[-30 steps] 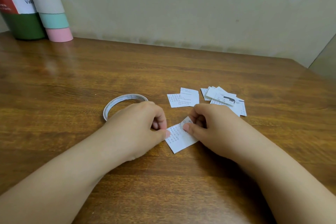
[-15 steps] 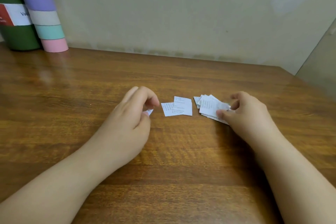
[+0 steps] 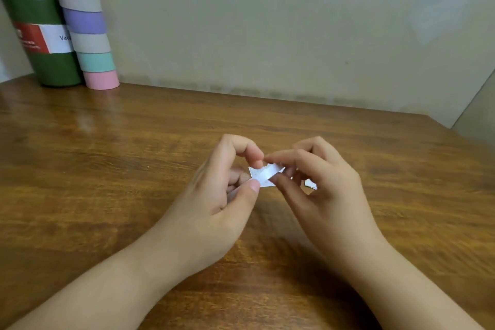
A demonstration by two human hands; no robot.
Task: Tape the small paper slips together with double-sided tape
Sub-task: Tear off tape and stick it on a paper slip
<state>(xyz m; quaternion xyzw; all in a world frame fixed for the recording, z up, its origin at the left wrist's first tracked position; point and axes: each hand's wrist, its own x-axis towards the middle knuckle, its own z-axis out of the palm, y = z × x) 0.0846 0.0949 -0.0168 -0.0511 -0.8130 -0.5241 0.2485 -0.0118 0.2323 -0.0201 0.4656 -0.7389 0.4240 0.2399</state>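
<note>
Above the worktop [image 3: 134, 169], my left hand [image 3: 214, 209] and right hand [image 3: 324, 190] both pinch the paper slip [image 3: 263, 175]; I should align edges squarely before pressing.

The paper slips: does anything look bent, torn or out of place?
The paper slip pinched between the left hand and right hand looks curled or folded, not flat. No tear is visible. Another white slip corner peeks out behind the right hand.
</note>
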